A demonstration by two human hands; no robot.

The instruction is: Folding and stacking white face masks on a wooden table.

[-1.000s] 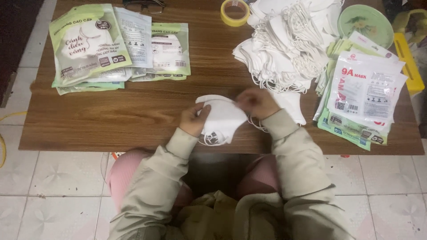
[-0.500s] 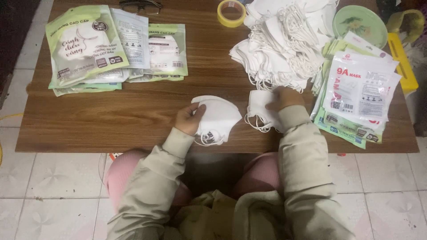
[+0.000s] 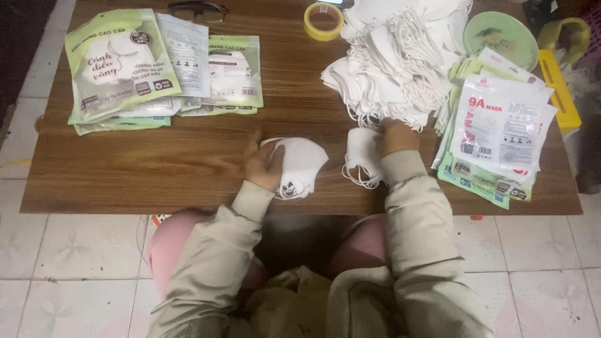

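At the table's near edge, centre, I have a small stack of white masks (image 3: 300, 164) under my left hand (image 3: 266, 164): thumb and fingers clamped on its left side, ear loops hanging off the front edge of the table (image 3: 156, 169). My right hand (image 3: 395, 134) is just to the right, fingers closed on a second mask (image 3: 362, 156), which lies flat with its loops trailing toward me; the two masks are near each other but apart. Right hand sits at the foot of the big loose mask pile (image 3: 400, 62), touching or nearly touching its lower edge, I can't tell which. Right of that pile: a fanned stack of printed pouches (image 3: 501, 134), white on top, green-edged below, reaching the table's right edge. Behind it a green plate (image 3: 501, 34), and a yellow box (image 3: 559, 87) at the far right. Yellow tape roll (image 3: 323, 20) at the far edge, centre. Far left: a stack of green-and-white packs (image 3: 125, 69), overlapping, well apart from both hands. Glasses (image 3: 197, 9) beyond them at the far edge. Both sleeves beige; pink trousers under the table edge; tiled floor around.
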